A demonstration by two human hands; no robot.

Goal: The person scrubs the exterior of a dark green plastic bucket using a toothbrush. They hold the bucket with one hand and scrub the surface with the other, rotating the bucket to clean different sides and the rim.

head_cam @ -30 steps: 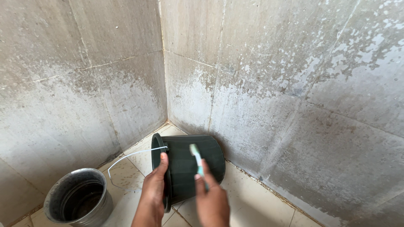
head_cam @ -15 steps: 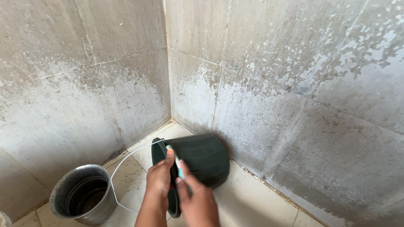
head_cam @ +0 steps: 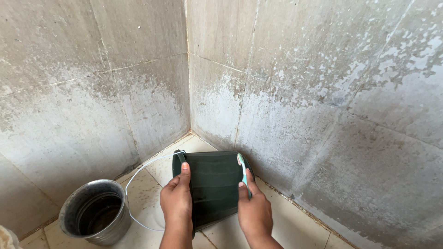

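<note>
Dark green bucket (head_cam: 214, 186), lying on its side on the tiled floor (head_cam: 286, 221) near the far corner, could roll from the left hand (head_cam: 177, 198) gripping its rim if the right hand (head_cam: 254, 210), clasping a toothbrush (head_cam: 242, 167), presses hard.

bucket (head_cam: 214, 184): I see dark green, with a thin white wire handle (head_cam: 138, 177).
toothbrush (head_cam: 242, 168): light turquoise with white.
metal pail (head_cam: 97, 216): dull grey, dark inside.
walls (head_cam: 300, 92): I see grey with white flaky spots.
floor (head_cam: 286, 226): cream tiles.
</note>
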